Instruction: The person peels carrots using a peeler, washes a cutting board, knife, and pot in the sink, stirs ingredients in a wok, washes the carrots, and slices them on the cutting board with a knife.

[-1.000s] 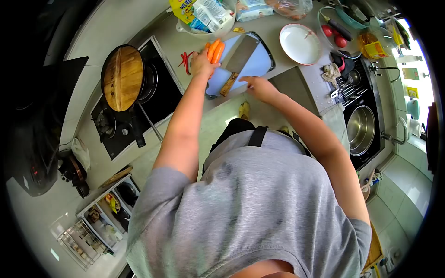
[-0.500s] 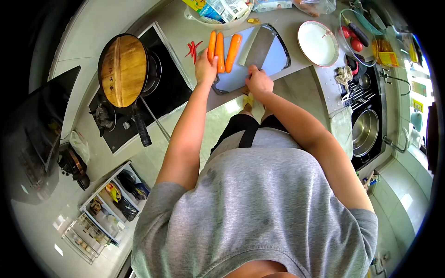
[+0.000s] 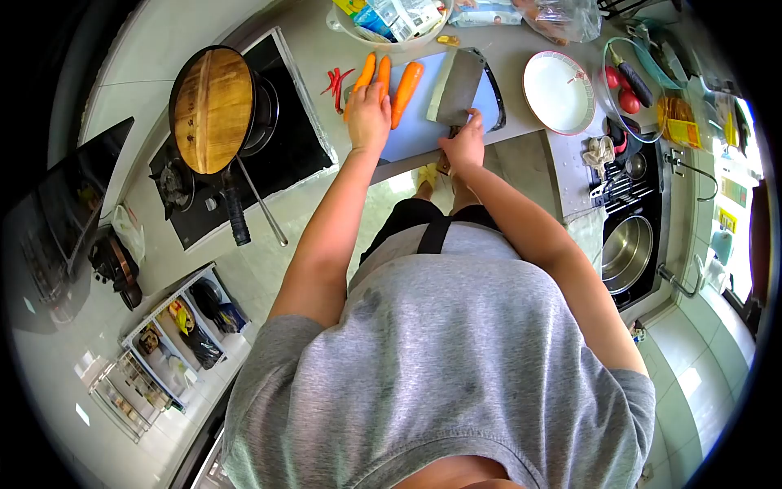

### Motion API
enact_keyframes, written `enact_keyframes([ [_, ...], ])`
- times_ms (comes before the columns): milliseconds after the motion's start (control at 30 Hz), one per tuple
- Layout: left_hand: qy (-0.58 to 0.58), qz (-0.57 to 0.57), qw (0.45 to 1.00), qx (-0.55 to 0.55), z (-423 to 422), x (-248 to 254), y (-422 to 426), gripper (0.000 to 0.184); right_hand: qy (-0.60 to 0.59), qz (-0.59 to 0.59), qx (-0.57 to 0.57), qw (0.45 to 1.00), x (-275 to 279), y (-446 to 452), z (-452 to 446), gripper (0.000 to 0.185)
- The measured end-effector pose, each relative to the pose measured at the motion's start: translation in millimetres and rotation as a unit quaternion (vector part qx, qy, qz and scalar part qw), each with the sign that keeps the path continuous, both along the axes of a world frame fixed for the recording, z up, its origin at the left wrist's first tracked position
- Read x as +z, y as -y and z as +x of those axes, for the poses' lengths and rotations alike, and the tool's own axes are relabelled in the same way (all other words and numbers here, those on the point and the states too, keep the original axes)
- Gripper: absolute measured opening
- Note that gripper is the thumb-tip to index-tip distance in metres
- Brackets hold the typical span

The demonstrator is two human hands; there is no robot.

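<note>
A blue cutting board (image 3: 413,143) with a dark edge lies on the counter. On its left part are three whole orange carrots (image 3: 407,94). My left hand (image 3: 369,122) is over the two left ones, its fingers closed around the middle carrot (image 3: 384,72), while the leftmost carrot (image 3: 365,73) slants beside it. My right hand (image 3: 464,147) grips the handle of a wide cleaver (image 3: 456,88), whose blade lies flat over the board's right side. Small red chilies (image 3: 336,85) sit on the counter just left of the board.
A wooden-lidded pan (image 3: 213,110) stands on the stove at left. A white plate (image 3: 559,92) is right of the board, beside a glass bowl (image 3: 631,90) of vegetables. Behind the board stands a tub of packets (image 3: 395,20). The sink (image 3: 627,253) is at far right.
My left hand has moved slightly right and up over the carrots. The leftmost carrot has tilted, its near end swinging left. My right hand has shifted slightly, and the cleaver stays on the board.
</note>
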State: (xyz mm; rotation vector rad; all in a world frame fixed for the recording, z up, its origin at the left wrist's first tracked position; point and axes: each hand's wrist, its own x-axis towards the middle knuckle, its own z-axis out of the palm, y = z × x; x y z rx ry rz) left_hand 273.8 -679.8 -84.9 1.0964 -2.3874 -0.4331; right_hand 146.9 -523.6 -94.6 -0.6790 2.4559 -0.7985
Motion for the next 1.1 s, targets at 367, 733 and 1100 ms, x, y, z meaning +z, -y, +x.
enact_keyframes([
  [367,0.122,0.053,0.99,0.036,-45,-15,-20,0.035,0.555,-0.098,-0.137,0.814,43,-46,-102,0.027],
  [733,0.071,-0.03,0.985,-0.153,-50,-26,-38,0.028,0.269,-0.116,-0.003,0.956,93,-96,-114,0.025],
  [1100,-0.009,0.009,0.964,-0.264,-70,-11,-44,0.037,0.058,0.131,0.159,0.977,103,-82,-99,0.039],
])
